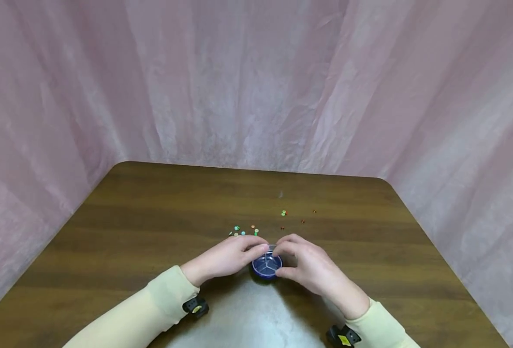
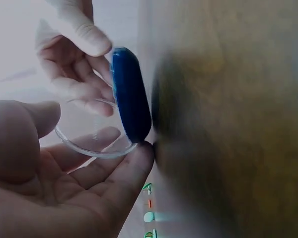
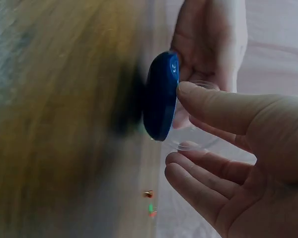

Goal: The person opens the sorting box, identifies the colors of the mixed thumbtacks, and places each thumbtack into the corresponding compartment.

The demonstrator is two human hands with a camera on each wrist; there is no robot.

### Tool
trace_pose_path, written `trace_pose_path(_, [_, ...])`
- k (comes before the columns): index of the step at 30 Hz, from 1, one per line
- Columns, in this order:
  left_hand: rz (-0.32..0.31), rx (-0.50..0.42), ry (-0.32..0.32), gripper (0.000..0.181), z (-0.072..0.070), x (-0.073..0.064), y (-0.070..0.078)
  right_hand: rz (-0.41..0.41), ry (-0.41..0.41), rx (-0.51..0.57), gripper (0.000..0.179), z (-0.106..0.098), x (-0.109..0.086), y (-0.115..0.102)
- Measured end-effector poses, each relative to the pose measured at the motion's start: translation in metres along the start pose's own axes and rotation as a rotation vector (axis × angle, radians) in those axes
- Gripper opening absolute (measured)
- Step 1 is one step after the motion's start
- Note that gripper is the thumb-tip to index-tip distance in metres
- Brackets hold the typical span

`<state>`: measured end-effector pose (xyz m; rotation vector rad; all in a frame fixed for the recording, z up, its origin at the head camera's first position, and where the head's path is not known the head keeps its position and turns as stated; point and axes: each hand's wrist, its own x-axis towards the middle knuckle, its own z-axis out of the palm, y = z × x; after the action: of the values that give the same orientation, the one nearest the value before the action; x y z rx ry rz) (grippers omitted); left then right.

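A small round blue pill case (image 1: 267,266) stands on the table, its inside split by dividers into three compartments. Its clear lid (image 2: 92,152) is raised at the far side. My left hand (image 1: 232,254) holds the case from the left, with the thumb by the lid's edge and a fingertip against the blue base. From the right, my right hand (image 1: 304,261) has its thumb on the rim of the base and its other fingers curved at the lid. In the right wrist view, the blue base (image 3: 160,96) is seen edge-on between both hands.
Small green, white and orange pieces (image 1: 243,233) lie scattered just beyond the left hand. Several more, green-yellow (image 1: 284,213) and dark red (image 1: 302,221), lie farther back to the right. The brown wooden table (image 1: 173,208) ends at a pink curtain (image 1: 239,96).
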<state>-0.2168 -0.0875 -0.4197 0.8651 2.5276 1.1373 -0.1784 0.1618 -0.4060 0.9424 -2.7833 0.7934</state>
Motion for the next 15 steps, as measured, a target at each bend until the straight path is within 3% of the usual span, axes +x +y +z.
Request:
trace_pose_path(6, [0.001, -0.051, 0.013, 0.038, 0.007, -0.01, -0.002, 0.009, -0.066, 0.038, 0.054, 0.01, -0.001, -0.004])
trace_pose_path(10, [0.019, -0.095, 0.005, 0.053, 0.01, -0.012, 0.003, 0.033, -0.098, 0.1, 0.059, 0.006, -0.008, -0.007])
trace_pose_path(12, [0.035, -0.049, 0.024, 0.06, 0.008, -0.014, 0.005, 0.054, -0.101, 0.132, 0.058, 0.004, -0.013, -0.008])
trace_pose_path(15, [0.056, 0.089, 0.091, 0.055, -0.001, -0.022, 0.005, 0.091, -0.095, 0.167, 0.057, 0.003, -0.018, -0.008])
